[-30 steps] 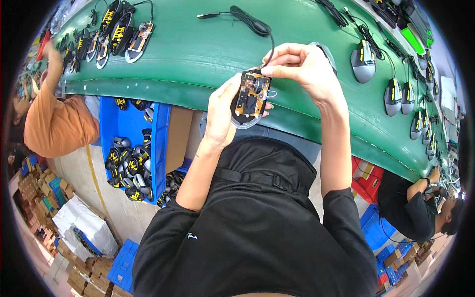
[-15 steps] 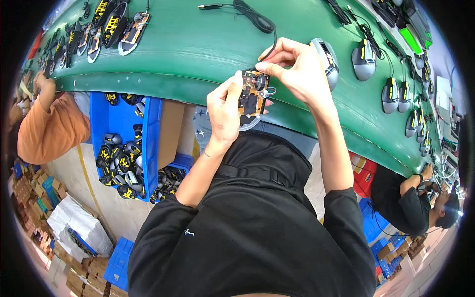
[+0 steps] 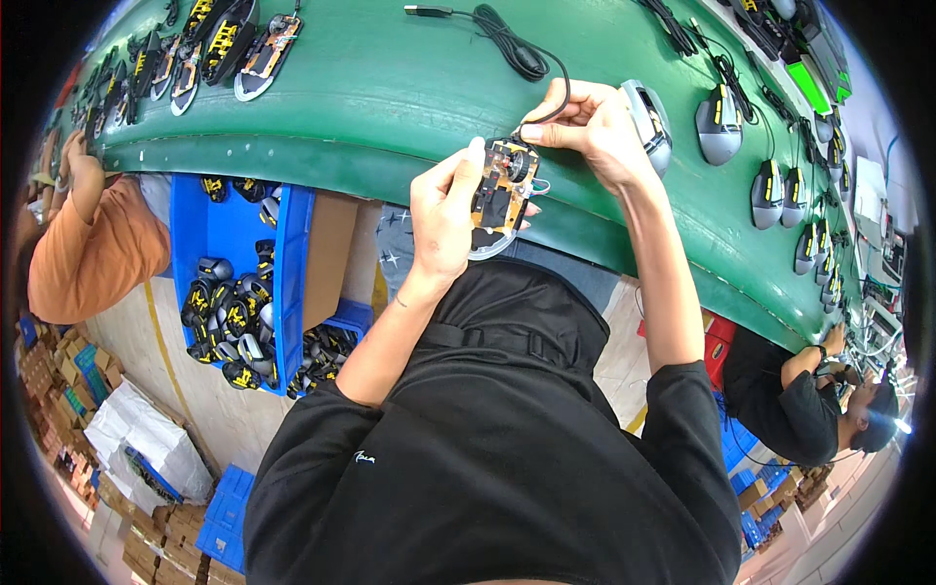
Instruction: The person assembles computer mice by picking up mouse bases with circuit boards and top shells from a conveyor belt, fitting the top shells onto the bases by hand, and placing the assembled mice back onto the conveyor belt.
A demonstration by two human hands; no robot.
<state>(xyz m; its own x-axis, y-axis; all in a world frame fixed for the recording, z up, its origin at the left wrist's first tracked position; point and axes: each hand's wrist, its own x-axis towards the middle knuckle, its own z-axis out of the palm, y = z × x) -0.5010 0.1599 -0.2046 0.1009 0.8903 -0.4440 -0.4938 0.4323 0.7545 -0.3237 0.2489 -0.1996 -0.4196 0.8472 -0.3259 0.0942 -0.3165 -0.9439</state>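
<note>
My left hand (image 3: 445, 219) grips an uncovered computer mouse base (image 3: 499, 200), its orange circuit board and dark scroll wheel facing up. It is held over the near edge of the green bench. My right hand (image 3: 597, 132) pinches the black cable (image 3: 554, 105) close to the far end of the mouse base. From there the cable runs up to a tied bundle (image 3: 517, 49) and a USB plug (image 3: 427, 12) lying on the bench. A grey mouse shell (image 3: 647, 125) lies right beside my right hand, partly hidden by it.
Assembled grey-and-black mice (image 3: 720, 125) line the right of the green bench (image 3: 361, 78). Several open mouse bases (image 3: 269, 57) lie at the left. A blue bin (image 3: 291, 292) of mouse shells stands below. Co-workers sit left, in an orange sleeve (image 3: 97, 252), and right, in black (image 3: 780, 400).
My right hand has shifted slightly right, away from the mouse base, and the cable bundle has moved right with it. My left hand still holds the base.
</note>
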